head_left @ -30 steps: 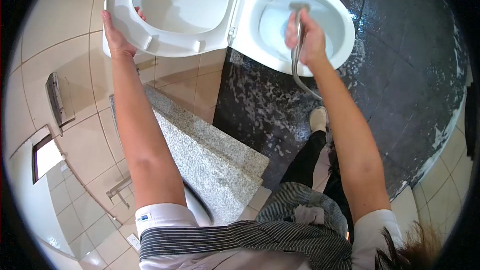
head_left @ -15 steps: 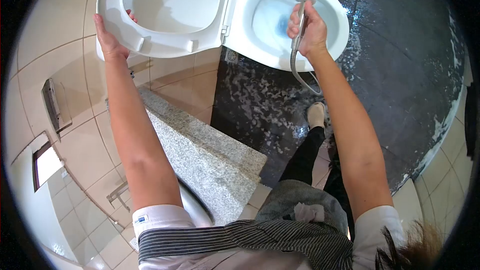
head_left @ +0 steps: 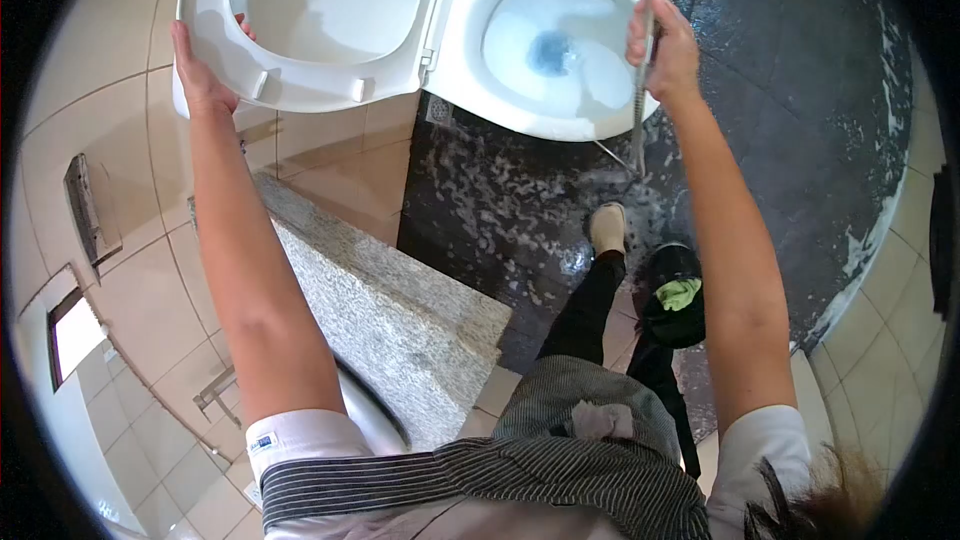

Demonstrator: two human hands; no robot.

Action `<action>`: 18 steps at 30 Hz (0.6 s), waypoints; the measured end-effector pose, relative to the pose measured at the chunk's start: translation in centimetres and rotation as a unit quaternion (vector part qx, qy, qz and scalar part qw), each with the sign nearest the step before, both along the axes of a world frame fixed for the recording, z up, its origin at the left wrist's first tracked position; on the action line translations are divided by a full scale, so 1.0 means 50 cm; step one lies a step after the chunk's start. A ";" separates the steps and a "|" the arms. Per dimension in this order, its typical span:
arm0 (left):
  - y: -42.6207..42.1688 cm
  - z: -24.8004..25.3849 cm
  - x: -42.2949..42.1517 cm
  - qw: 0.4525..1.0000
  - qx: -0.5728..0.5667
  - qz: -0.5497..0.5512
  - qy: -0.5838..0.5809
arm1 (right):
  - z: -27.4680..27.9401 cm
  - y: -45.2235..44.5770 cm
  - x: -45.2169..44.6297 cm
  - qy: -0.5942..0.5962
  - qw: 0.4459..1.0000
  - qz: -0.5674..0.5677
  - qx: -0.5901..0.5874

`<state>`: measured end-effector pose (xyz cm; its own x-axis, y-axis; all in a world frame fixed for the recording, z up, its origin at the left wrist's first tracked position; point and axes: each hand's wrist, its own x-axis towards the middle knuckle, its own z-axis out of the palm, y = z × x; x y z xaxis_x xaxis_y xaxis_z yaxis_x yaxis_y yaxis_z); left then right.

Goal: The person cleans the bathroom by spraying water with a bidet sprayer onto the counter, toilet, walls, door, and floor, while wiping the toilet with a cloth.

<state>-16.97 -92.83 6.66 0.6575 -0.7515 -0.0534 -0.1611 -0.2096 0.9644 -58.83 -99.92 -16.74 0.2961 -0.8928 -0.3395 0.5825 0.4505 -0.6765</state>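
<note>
The white toilet seat (head_left: 205,0) is raised at the upper left, with the lid (head_left: 350,0) behind it. My left hand (head_left: 205,85) is closed around the seat's outer edge, and fingertips show through the seat's opening. To the right, the toilet bowl (head_left: 520,120) is uncovered, with bluish water (head_left: 553,53) at its bottom. My right hand (head_left: 672,55) is wrapped round a metal hand sprayer (head_left: 645,65) above the bowl's right rim. The sprayer's head points left over the bowl and looks blurred. Its hose (head_left: 637,155) hangs below the hand.
Wet dark floor tiles (head_left: 780,120) with white foam surround the bowl. A speckled granite ledge (head_left: 380,310) juts out at lower left. A black bucket (head_left: 675,325) with a green cloth (head_left: 678,294) stands near my shoe (head_left: 607,230). A floor drain (head_left: 439,110) lies beside the bowl.
My right hand has moved right with the sprayer, from over the bowl's middle to its right rim. The left hand still holds the seat. The bucket with the green cloth has come into view.
</note>
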 end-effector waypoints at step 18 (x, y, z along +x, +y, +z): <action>-0.001 -0.006 0.027 0.999 -0.001 -0.029 0.013 | -0.026 0.314 -0.118 0.065 0.980 0.116 0.149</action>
<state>-15.62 -92.86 6.37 0.6114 -0.7883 -0.0693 -0.1472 -0.1993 0.9688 -64.71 -84.23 -18.04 0.4154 -0.6618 -0.6240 0.3585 0.7496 -0.5564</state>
